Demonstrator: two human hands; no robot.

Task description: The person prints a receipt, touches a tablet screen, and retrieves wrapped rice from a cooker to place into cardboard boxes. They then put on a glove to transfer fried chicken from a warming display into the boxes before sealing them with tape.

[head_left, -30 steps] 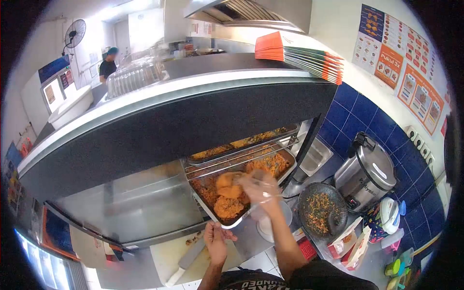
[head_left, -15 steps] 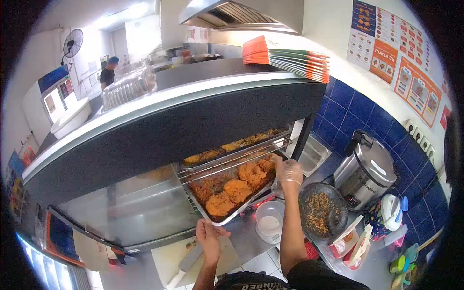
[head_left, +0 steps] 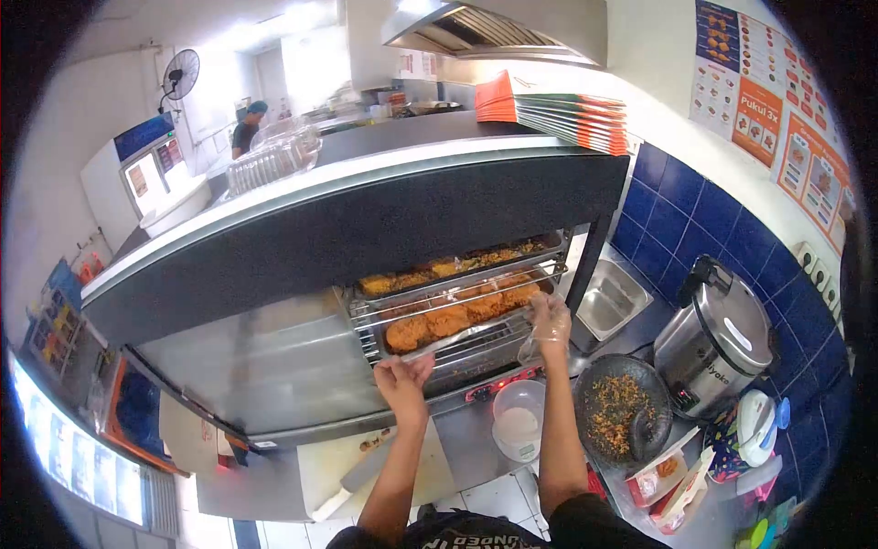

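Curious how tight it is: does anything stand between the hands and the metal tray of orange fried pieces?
Only a clear plastic glove, on the right hand; nothing visible separates the left hand from the tray. Thin metal rods cross above it.

Blue tiles (head_left: 686, 192), pale wall (head_left: 649, 55).

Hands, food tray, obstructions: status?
Left hand at food tray, front left; gloved right hand at its right end. Tray in rack. Rack bars cross above.
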